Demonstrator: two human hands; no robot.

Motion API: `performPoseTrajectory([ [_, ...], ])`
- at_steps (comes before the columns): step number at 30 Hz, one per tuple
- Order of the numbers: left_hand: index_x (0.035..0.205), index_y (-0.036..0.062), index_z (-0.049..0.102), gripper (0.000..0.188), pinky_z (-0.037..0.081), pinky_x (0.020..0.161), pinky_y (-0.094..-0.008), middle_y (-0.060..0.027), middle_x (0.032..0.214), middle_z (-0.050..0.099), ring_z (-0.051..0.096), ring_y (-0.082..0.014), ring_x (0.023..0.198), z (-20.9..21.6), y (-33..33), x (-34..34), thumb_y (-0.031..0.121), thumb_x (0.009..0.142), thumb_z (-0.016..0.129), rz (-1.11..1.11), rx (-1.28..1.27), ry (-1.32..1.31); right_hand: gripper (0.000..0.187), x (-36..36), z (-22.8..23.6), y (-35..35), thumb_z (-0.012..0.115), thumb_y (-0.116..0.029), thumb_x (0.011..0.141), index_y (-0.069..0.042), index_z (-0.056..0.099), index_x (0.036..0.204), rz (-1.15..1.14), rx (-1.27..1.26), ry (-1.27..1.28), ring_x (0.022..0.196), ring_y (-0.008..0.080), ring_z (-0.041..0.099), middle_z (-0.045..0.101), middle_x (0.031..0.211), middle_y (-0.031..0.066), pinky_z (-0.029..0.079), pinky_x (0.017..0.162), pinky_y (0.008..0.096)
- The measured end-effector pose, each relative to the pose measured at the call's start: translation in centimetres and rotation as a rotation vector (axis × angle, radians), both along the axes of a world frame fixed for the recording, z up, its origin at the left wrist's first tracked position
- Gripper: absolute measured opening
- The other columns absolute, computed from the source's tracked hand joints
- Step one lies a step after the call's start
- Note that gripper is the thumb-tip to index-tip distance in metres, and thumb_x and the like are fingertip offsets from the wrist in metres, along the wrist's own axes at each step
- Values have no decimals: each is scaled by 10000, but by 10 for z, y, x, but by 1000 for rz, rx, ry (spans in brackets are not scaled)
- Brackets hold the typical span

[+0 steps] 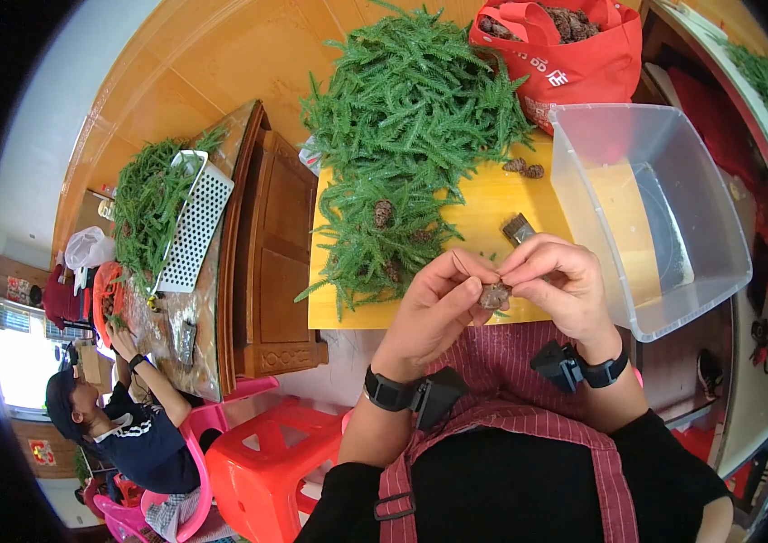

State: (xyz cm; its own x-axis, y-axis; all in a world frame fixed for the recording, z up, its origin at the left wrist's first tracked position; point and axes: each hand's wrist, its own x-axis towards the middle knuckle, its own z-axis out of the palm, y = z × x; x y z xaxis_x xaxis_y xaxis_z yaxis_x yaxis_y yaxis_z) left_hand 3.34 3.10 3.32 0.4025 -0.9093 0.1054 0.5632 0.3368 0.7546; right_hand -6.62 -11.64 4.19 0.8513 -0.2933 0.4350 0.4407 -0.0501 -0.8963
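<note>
Close in front of my body, both hands meet over a small brown pine cone (494, 296). My left hand (438, 303) pinches it from the left, thumb and fingertips pressed together. From the other side, my right hand (565, 282) is closed too, its thumb and index fingertips at the cone's upper edge. Any thin part between the fingertips is too small to make out. Just beyond my hands lies a dark brown bundle of thin strips (518, 229). Loose pine cones (533, 170) rest farther back on the yellow table (483, 213).
Green artificial pine sprigs (411, 100) cover the table's left, with pine cones among them. A red bag (574, 68) of cones stands behind a clear plastic bin (655, 308) at right. Left are a red stool (266, 452), a white perforated basket (198, 226) and a seated person (148, 452).
</note>
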Motion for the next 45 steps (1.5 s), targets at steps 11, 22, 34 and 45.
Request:
performPoseTrajectory([
  [11, 1029, -7, 594, 203, 406, 608, -191, -26, 835, 580, 493, -64, 673, 9, -4, -12, 135, 914, 506, 269, 221, -125, 86, 4, 2, 6, 679, 8, 705, -19, 646, 780, -277, -265, -18, 770, 178, 599, 604, 854, 87, 485, 666, 273],
  [22, 1108, -26, 556, 246, 404, 650, -200, -39, 896, 520, 497, -87, 759, 18, 2, -13, 49, 877, 516, 273, 348, -594, 72, 1, 10, 6, 679, -20, 702, -26, 629, 753, -270, -373, 16, 803, 191, 570, 587, 869, 80, 462, 703, 285],
  [34, 1118, -38, 540, 255, 439, 767, -257, -87, 963, 547, 544, -144, 868, 27, 11, -5, 59, 887, 494, 93, 275, -677, 102, 1, 14, 0, 692, -19, 676, -26, 613, 738, -71, -264, 97, 896, 210, 575, 604, 884, 95, 452, 779, 320],
  [45, 889, -16, 603, 144, 422, 711, -257, -64, 851, 566, 529, -144, 805, 23, 14, 0, 99, 881, 517, -33, 288, -655, 100, 0, 6, -2, 688, 21, 689, -14, 596, 705, 182, 22, 127, 851, 227, 581, 619, 897, 129, 472, 757, 330],
])
